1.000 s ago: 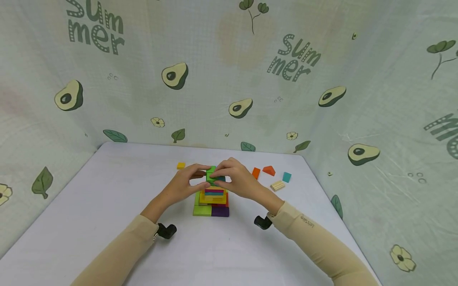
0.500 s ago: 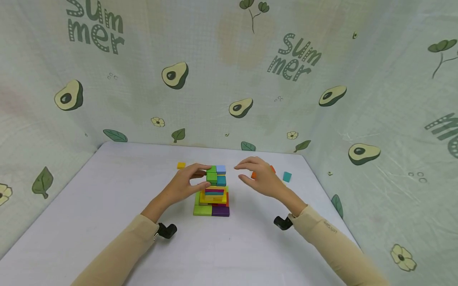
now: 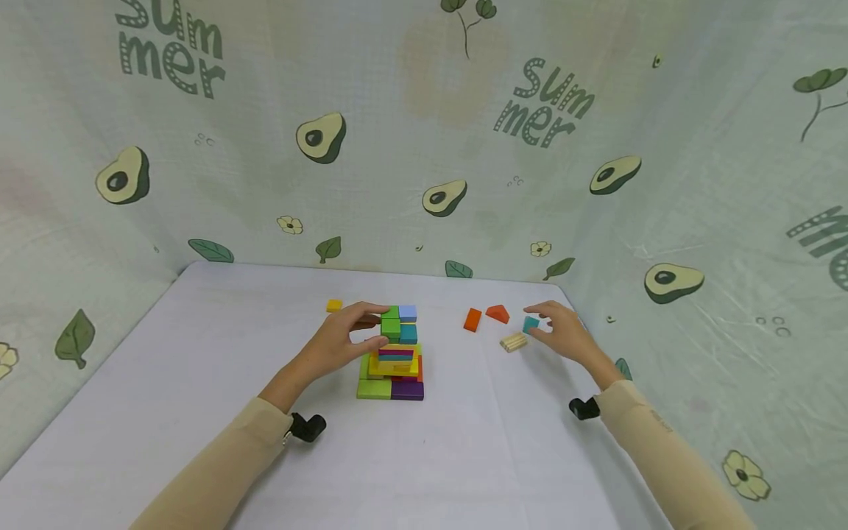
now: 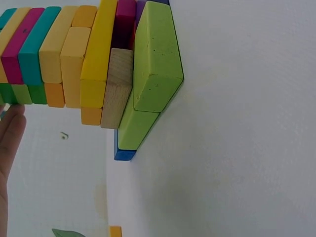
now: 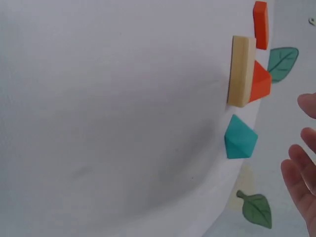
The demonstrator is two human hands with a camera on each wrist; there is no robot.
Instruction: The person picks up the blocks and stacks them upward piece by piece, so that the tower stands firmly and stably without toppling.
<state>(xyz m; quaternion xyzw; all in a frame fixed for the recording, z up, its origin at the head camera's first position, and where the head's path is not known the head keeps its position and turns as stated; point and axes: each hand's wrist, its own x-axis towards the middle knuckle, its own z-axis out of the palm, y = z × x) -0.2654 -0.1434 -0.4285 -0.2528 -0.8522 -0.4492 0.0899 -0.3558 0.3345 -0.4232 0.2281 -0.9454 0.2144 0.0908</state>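
A tower of coloured wooden blocks (image 3: 375, 389) stands mid-table. My left hand (image 3: 336, 347) holds a green block (image 3: 391, 329) near its top, thumb at the front and fingers behind; in the left wrist view the fingers (image 4: 11, 136) lie along the tower's far side. Beside the green block sit a teal block (image 3: 408, 334) and a light blue one (image 3: 407, 313). Over at the right, my right hand (image 3: 563, 331) reaches round a loose teal triangular block (image 3: 530, 324) with fingers and thumb spread. The right wrist view shows this teal block (image 5: 240, 139) apart from the fingers.
Near the right hand lie a pale wooden block (image 3: 513, 342), an orange-red rectangular block (image 3: 472, 319) and an orange-red angled block (image 3: 497, 313). A yellow block (image 3: 334, 305) lies behind the left hand. Patterned cloth (image 3: 371, 221) surrounds the white table (image 3: 411, 456).
My right hand has left the tower top and moved right to the loose teal block. The light blue and teal blocks beside the green one are uncovered. My left hand stays put.
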